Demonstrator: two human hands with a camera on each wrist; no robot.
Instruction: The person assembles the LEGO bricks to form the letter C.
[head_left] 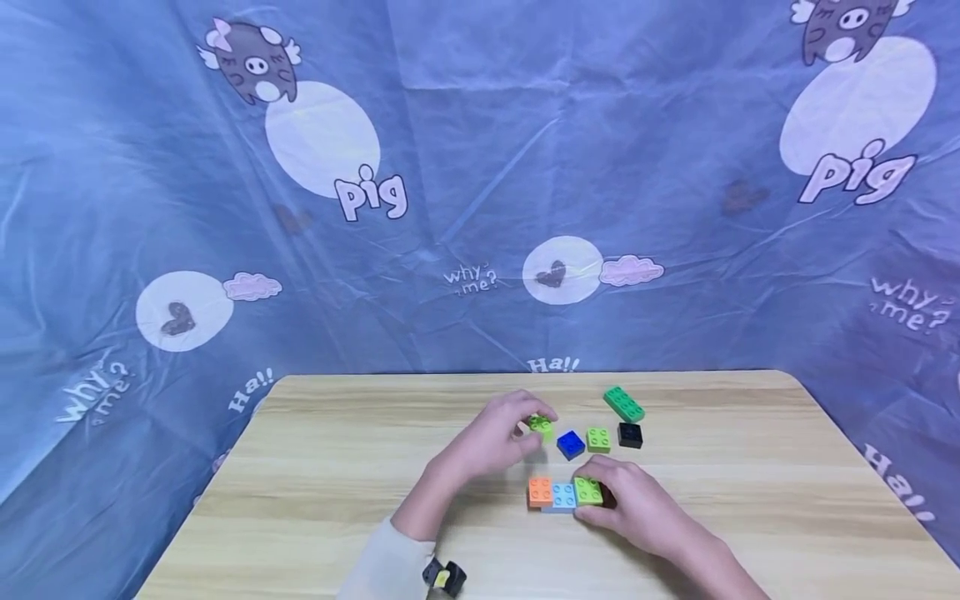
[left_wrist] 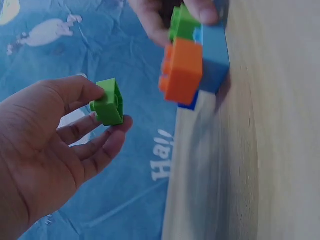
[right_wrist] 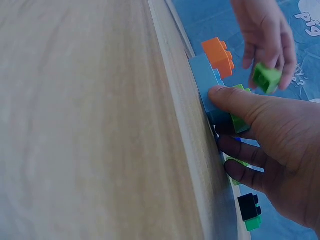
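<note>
My left hand [head_left: 501, 433] pinches a light green toy brick [left_wrist: 108, 102] between thumb and fingers, lifted off the table, as the left wrist view shows. To its right and nearer the front, my right hand [head_left: 630, 504] grips the right end of a small assembly. That assembly is a light blue brick [head_left: 563, 495] with an orange brick [head_left: 539, 491] on its left end and a light green brick [head_left: 588, 491] on its right end. The orange brick overhangs the blue one's left edge. My right thumb [right_wrist: 230, 97] presses the blue brick's side.
Behind my right hand lie a dark blue brick [head_left: 571, 445], another light green brick [head_left: 598, 439] and a black brick [head_left: 630, 435]. Farther back is a longer green brick [head_left: 624, 404]. The wooden table [head_left: 300, 467] meets a blue printed cloth [head_left: 465, 192] at its far edge.
</note>
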